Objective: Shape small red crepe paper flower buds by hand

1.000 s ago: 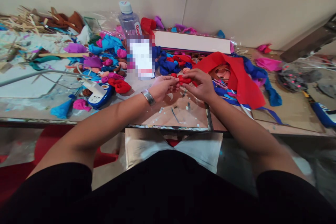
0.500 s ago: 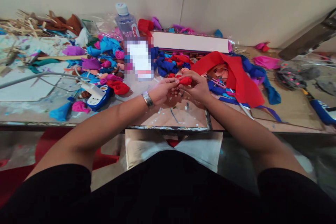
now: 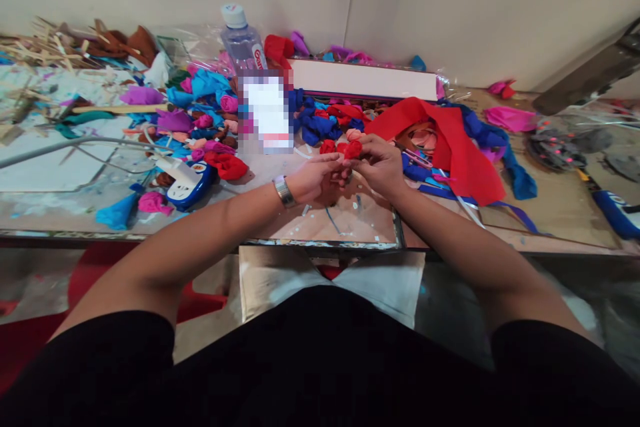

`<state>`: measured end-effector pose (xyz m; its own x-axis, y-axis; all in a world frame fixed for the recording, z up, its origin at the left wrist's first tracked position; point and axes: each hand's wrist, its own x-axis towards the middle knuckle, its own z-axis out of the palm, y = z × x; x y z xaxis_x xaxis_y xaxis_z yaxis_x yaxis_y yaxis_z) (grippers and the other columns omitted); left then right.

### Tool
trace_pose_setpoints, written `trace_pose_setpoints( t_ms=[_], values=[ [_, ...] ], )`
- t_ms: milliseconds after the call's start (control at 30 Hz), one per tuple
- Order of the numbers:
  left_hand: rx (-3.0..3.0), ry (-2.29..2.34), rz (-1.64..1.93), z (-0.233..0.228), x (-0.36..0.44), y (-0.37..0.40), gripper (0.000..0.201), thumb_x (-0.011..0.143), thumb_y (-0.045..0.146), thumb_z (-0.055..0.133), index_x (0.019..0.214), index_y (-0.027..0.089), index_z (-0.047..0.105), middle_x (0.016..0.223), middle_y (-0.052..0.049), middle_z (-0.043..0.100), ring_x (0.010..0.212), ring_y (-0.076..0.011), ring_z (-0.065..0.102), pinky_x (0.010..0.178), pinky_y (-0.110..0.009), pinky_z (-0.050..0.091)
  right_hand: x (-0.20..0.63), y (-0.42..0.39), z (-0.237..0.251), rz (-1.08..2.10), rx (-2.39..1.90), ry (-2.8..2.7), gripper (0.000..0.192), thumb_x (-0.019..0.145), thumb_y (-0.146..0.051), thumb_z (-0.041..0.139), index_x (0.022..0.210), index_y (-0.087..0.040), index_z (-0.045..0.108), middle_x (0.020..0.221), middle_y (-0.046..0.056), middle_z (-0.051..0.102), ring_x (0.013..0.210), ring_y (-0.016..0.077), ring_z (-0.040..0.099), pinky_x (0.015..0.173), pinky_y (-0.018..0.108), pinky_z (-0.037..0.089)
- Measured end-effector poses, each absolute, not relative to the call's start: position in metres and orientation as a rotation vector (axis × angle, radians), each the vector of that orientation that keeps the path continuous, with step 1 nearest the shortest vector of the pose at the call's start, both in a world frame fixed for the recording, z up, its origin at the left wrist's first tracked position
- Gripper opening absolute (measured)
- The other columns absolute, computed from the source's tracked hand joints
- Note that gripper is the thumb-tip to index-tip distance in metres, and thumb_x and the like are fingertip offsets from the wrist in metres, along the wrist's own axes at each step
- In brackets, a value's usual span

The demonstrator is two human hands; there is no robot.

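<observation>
A small red crepe-paper flower (image 3: 353, 149) is held between my two hands above the table's front part. My right hand (image 3: 379, 163) pinches it from the right with thumb and fingers. From the left, my left hand (image 3: 320, 177) has its fingers closed at the flower's lower end, which the fingers hide. Just behind lie more red paper pieces (image 3: 327, 146) and a peach paper flower (image 3: 355, 135). A long red crepe-paper strip (image 3: 463, 160) curves over the pile to the right of my right hand.
A pixelated phone-like screen (image 3: 270, 110) stands before a plastic bottle (image 3: 243, 47). Left are a heap of coloured paper flowers (image 3: 175, 121), a blue-and-white power strip (image 3: 190, 183) with a grey cable, and pliers (image 3: 85, 118). A long white box (image 3: 360, 79) lies at the back.
The red flower has turned in my fingers, so its folded top now faces up more. My left fingertips have shifted slightly lower beneath it.
</observation>
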<state>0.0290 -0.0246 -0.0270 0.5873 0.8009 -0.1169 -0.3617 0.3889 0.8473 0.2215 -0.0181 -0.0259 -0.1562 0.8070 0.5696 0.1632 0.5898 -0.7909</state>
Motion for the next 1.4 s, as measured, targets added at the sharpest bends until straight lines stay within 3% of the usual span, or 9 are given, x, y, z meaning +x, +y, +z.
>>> trace_pose_setpoints(
  t_ms=[167, 267, 400, 733, 1067, 1400],
  values=[
    [1.182, 0.547, 0.869, -0.032, 0.03, -0.02, 0.049, 0.082, 0.057, 0.091, 0.093, 0.018, 0.063, 0.079, 0.001, 0.065, 0.068, -0.0097, 0.06, 0.067, -0.024, 0.047, 0.222, -0.018, -0.02, 0.611, -0.865, -1.641, 0.041, 0.081, -0.064, 0.089, 0.076, -0.024, 0.08, 0.086, 0.004, 0.074, 0.084, 0.0203, 0.066, 0.083, 0.039, 0.057],
    [1.39, 0.59, 0.898, -0.034, 0.029, -0.018, 0.062, 0.081, 0.076, 0.083, 0.087, 0.018, 0.06, 0.079, 0.001, 0.066, 0.067, -0.0093, 0.057, 0.067, -0.024, 0.046, 0.222, -0.018, -0.02, 0.62, -0.917, -1.654, 0.044, 0.08, -0.066, 0.088, 0.075, -0.024, 0.079, 0.082, 0.003, 0.072, 0.081, 0.0195, 0.064, 0.079, 0.037, 0.056],
    [1.562, 0.633, 0.927, -0.037, 0.027, -0.017, 0.065, 0.088, 0.081, 0.072, 0.084, 0.018, 0.059, 0.075, 0.0, 0.064, 0.067, -0.0105, 0.055, 0.066, -0.024, 0.045, 0.222, -0.015, -0.024, 0.695, -0.885, -1.716, 0.047, 0.08, -0.071, 0.086, 0.085, -0.025, 0.083, 0.085, 0.003, 0.071, 0.082, 0.0198, 0.063, 0.079, 0.037, 0.055],
    [1.579, 0.651, 0.936, -0.04, 0.026, -0.013, 0.056, 0.09, 0.071, 0.076, 0.084, 0.018, 0.06, 0.073, 0.0, 0.062, 0.067, -0.0115, 0.055, 0.065, -0.025, 0.044, 0.223, -0.015, -0.028, 0.8, -0.852, -1.734, 0.044, 0.086, -0.07, 0.082, 0.097, -0.028, 0.086, 0.1, 0.005, 0.075, 0.101, 0.0238, 0.068, 0.1, 0.043, 0.056],
    [1.556, 0.792, 0.944, -0.037, 0.027, -0.018, 0.03, 0.097, 0.045, 0.072, 0.087, 0.017, 0.066, 0.073, 0.0, 0.062, 0.067, -0.0123, 0.053, 0.067, -0.025, 0.042, 0.217, -0.019, -0.021, 0.951, -0.883, -1.615, 0.05, 0.076, -0.07, 0.089, 0.081, -0.023, 0.077, 0.084, 0.001, 0.069, 0.086, 0.019, 0.061, 0.086, 0.037, 0.057],
    [1.595, 0.879, 0.977, -0.04, 0.028, -0.015, 0.019, 0.102, 0.03, 0.061, 0.09, 0.017, 0.068, 0.078, 0.0, 0.064, 0.072, -0.0128, 0.053, 0.073, -0.026, 0.042, 0.214, -0.02, -0.025, 1.058, -0.931, -1.44, 0.044, 0.076, -0.058, 0.094, 0.09, -0.02, 0.076, 0.087, 0.001, 0.072, 0.074, 0.0133, 0.061, 0.072, 0.029, 0.057]
  ],
)
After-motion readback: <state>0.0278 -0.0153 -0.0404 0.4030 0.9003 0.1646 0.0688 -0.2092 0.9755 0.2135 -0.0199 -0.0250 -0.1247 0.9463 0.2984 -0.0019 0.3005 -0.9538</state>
